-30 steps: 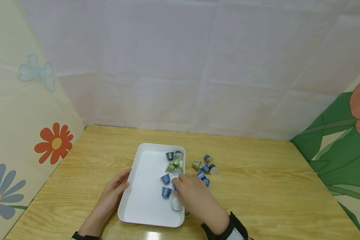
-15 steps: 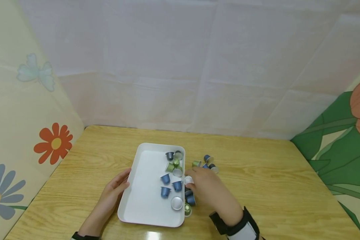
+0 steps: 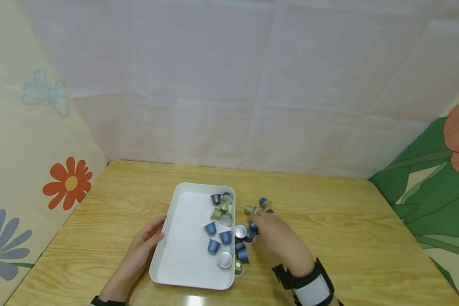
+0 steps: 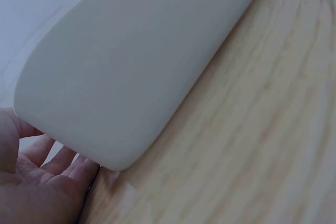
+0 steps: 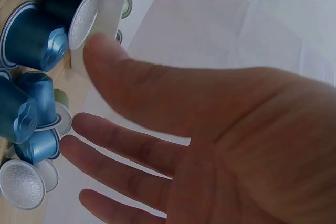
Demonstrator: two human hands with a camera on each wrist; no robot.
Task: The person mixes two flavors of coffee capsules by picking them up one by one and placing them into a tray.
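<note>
Head: tray (image 3: pixel 185 242), wooden table (image 3: pixel 359 229), white backdrop (image 3: pixel 229 85)

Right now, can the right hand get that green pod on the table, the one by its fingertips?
Most likely yes: the green pod lies just beyond the right hand, nothing visible covers it, and a gap separates it from the white tray.

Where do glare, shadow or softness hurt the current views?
Head: a white glare patch on the table just below the tray. Left wrist: dim, the wood grain soft. Right wrist: the right hand looks shadowed against the brighter white backdrop.
</note>
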